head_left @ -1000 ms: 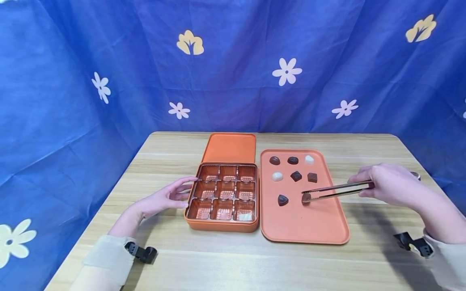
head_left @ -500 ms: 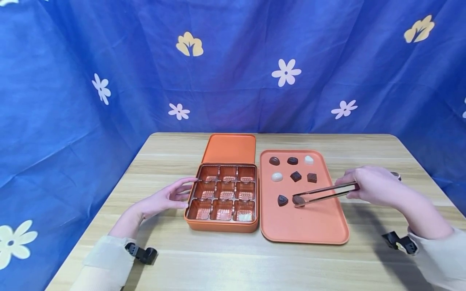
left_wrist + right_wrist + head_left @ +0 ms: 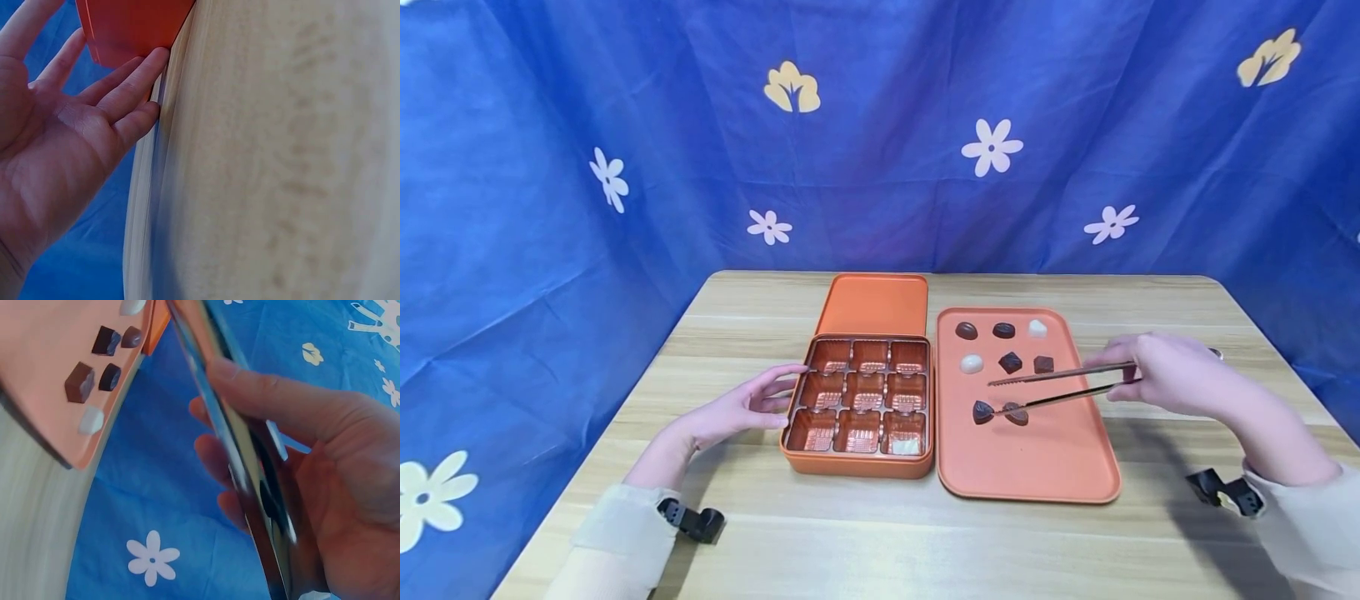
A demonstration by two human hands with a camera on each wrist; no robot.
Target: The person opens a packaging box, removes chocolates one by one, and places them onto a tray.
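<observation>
In the head view my right hand holds metal tongs over the pink tray. Their arms stand apart, the lower one crossing above a round brown chocolate. Just left of that chocolate is a dark, rounded-triangle chocolate, near the lower tip. In the right wrist view, thumb and fingers grip the tongs. My left hand rests at the left side of an orange box, fingers spread and fingertips at its wall. In the left wrist view its fingertips meet the orange wall.
Farther back on the tray lie several chocolates, including a white oval, a dark diamond and a white heart. A brown divided insert fills the box; its front right compartment holds a flat white piece. The orange lid lies behind.
The tongs carried the round brown chocolate left, beside the dark triangular one. Their arms have since spread and released it, the upper tip moving back. My left hand has stayed still.
</observation>
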